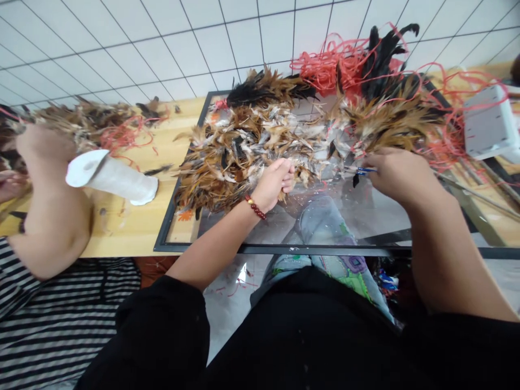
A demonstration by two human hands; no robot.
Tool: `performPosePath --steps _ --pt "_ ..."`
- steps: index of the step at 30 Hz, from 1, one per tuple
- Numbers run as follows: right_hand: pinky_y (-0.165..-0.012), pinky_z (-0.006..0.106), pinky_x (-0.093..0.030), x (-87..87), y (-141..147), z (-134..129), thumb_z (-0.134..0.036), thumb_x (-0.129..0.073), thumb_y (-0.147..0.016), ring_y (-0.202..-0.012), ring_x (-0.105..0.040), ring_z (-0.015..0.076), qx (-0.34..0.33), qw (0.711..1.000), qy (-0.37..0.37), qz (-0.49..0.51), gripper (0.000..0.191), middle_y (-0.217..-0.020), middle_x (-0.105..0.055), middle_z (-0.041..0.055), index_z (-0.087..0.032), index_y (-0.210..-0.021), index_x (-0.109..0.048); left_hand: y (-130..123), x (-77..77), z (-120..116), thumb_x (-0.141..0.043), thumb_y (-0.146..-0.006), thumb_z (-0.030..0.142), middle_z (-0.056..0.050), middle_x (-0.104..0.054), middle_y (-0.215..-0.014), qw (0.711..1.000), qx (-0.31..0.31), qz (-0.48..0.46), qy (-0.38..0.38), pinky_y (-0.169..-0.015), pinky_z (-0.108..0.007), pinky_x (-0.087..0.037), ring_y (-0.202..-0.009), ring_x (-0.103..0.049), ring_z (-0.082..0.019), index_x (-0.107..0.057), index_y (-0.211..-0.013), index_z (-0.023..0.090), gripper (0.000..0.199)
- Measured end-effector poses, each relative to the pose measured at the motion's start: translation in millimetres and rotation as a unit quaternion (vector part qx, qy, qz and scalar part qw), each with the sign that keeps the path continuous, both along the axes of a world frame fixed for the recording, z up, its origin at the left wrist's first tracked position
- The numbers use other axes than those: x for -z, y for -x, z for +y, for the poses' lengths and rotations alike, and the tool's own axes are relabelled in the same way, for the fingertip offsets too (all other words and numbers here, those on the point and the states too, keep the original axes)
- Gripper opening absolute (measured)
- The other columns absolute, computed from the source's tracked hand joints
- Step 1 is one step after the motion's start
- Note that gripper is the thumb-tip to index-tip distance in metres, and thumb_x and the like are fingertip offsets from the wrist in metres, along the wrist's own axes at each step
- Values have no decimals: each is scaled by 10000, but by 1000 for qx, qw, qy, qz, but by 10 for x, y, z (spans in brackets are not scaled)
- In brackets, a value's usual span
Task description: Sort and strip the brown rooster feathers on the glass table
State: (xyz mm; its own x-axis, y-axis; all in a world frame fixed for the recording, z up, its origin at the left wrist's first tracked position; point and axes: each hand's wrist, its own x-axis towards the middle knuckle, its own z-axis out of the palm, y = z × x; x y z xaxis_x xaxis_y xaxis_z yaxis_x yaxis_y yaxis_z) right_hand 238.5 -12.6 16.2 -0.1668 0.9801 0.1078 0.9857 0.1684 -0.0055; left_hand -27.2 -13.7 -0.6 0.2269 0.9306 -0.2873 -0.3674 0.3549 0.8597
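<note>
My left hand, with a red bead bracelet at its wrist, is closed at the near edge of a wide heap of brown and white feathers. Whatever its curled fingers hold is hidden. To the right, my right hand is closed around a small blue-and-metal tool, whose tip points left toward the heap. Its exact kind is too small to tell. Just beyond that hand lies a bundle of long brown feathers.
A black-framed glass panel lies under the feathers. Behind are tangled pink-red ribbon and black feathers by a tiled wall. A white box stands right. At left, a co-worker's arm rests near a white sleeve-like roll.
</note>
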Motion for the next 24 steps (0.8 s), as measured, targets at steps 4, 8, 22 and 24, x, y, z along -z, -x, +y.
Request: performPosePath --steps 4,8,22,24 --pt "-720 372 -444 231 -90 45 -150 -582 -784 -853 -621 267 -46 999 -15 4 225 -900 -710 138 -195 -920 -755 -28 21 -14 -490 -1022 245 84 -306 -556 1000 27 5 0 -431 -130 -238 -432 -247 -18 -472 -698 153 337" --pt "-740 393 -432 142 -103 33 -226 -586 -762 -837 -628 281 -74 997 -10 24 129 -831 -690 130 -196 -800 -706 -29 30 -16 -472 -1026 238 89 -296 -551 999 34 6 -11 -431 -130 -232 -428 -239 -21 -469 -697 153 340" --pt "-669 341 -448 311 912 64 -320 -418 -950 -652 -558 190 -127 884 14 450 338 -688 -541 -17 -192 -1241 -535 -16 91 5 -575 -981 265 85 -329 -552 996 -38 45 -73 -444 -136 -213 -444 -266 -23 -579 -762 130 257" --pt "-705 357 -472 374 910 49 -363 -421 -976 -706 -588 201 -147 869 35 471 376 -723 -575 -5 -213 -1293 -557 -15 94 4 -603 -967 283 82 -340 -559 996 -42 43 -71 -446 -142 -216 -449 -270 -25 -594 -777 131 243"
